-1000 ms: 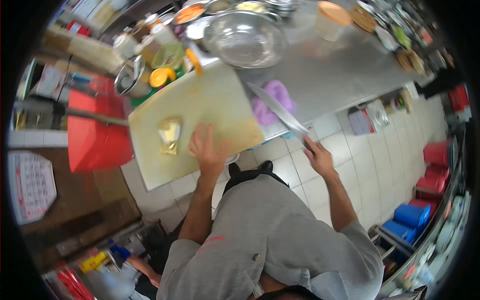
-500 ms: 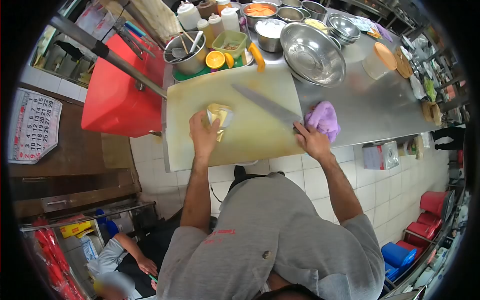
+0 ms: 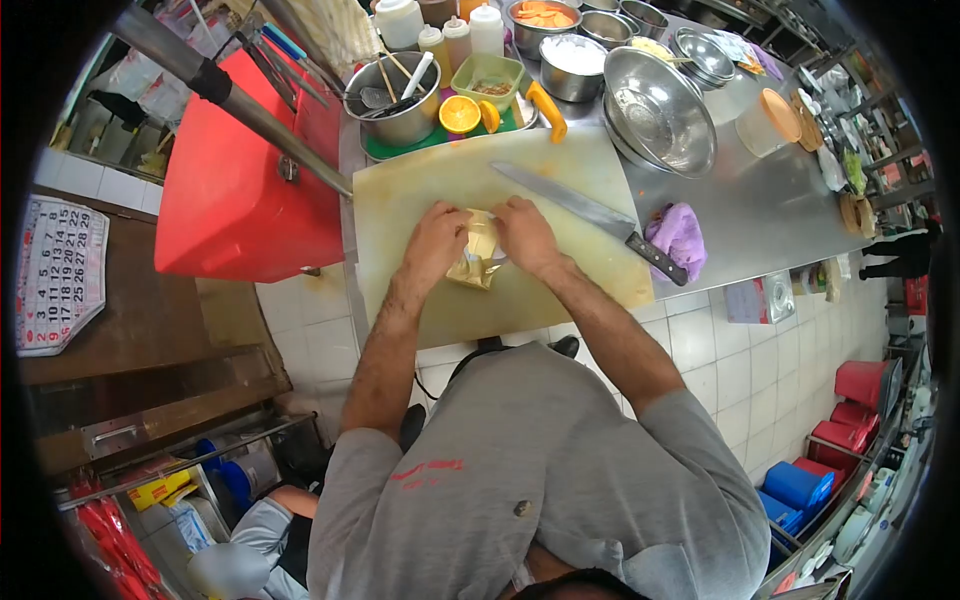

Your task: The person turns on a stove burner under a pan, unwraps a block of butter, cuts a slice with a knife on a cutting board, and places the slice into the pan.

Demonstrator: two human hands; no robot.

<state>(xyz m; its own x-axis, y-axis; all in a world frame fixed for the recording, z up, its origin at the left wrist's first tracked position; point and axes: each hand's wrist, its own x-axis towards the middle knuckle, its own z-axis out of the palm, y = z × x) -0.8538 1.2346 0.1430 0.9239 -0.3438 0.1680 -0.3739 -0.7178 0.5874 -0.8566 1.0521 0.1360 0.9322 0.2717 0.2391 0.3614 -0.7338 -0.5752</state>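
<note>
A gold foil packet (image 3: 480, 262) lies on the pale yellow cutting board (image 3: 400, 300). My left hand (image 3: 437, 240) pinches the packet's far left edge, and my right hand (image 3: 527, 235) grips its far right edge. The fingertips are partly hidden by the backs of the hands, and what is inside the foil does not show. To the right, a large knife (image 3: 570, 200) rests untouched across the board, its black handle reaching past the edge onto a purple cloth (image 3: 677, 240).
Behind the board, a tray holds a cut orange (image 3: 460, 114), a green tub (image 3: 487, 80) and a metal pot (image 3: 392, 100) of utensils. A steel colander (image 3: 660, 115) stands at the right. A red bin (image 3: 250, 200) borders the left. Another person (image 3: 275, 540) is low at the left.
My right hand has let go of the knife and moved left to the foil packet. My left hand has shifted on the packet. The camera view has moved slightly.
</note>
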